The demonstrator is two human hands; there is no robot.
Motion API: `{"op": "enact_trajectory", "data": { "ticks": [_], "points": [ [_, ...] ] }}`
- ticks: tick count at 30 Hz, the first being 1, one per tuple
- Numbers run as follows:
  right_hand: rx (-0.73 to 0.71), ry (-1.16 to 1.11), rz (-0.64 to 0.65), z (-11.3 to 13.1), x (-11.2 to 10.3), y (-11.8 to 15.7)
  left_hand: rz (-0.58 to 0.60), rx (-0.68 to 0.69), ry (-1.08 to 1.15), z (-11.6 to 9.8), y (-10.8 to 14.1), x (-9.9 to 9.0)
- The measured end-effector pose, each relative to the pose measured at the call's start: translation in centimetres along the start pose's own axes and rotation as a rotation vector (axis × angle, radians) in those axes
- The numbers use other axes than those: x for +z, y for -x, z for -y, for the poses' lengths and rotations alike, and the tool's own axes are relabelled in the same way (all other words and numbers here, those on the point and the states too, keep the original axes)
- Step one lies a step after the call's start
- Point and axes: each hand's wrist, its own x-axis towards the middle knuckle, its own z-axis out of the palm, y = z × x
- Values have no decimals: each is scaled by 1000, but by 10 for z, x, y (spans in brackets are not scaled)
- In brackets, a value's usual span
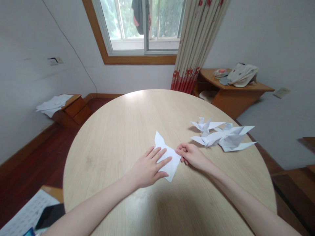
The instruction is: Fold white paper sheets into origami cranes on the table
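A folded white paper (172, 164) lies on the round wooden table (118, 131), with a narrow pointed flap sticking up at its far left. My left hand (150, 167) rests flat over the paper's left part, fingers spread. At the paper's right corner, my right hand (190, 154) pinches the edge between thumb and forefinger, its other fingers curled. Beyond my right hand, several folded paper birds (231, 137) stand close together on the table.
A corner shelf (236, 88) holding a cloth bag (242, 74) stands at the back right. Papers (52, 104) lie on a low cabinet at the left. A dark phone (50, 216) and a printed sheet (31, 209) are at the lower left, beside the table.
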Motion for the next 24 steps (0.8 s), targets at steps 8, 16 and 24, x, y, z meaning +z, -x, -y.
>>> {"op": "enact_trajectory", "data": {
  "ticks": [8,16,24],
  "points": [
    [-38,120,27,1,-1,3,-6,90,10,5,0,-3],
    [-75,530,-80,7,7,9,50,74,58,2,-4,-6],
    [-64,774,-81,18,14,13,104,-3,132,2,-5,-1]
  ]
}}
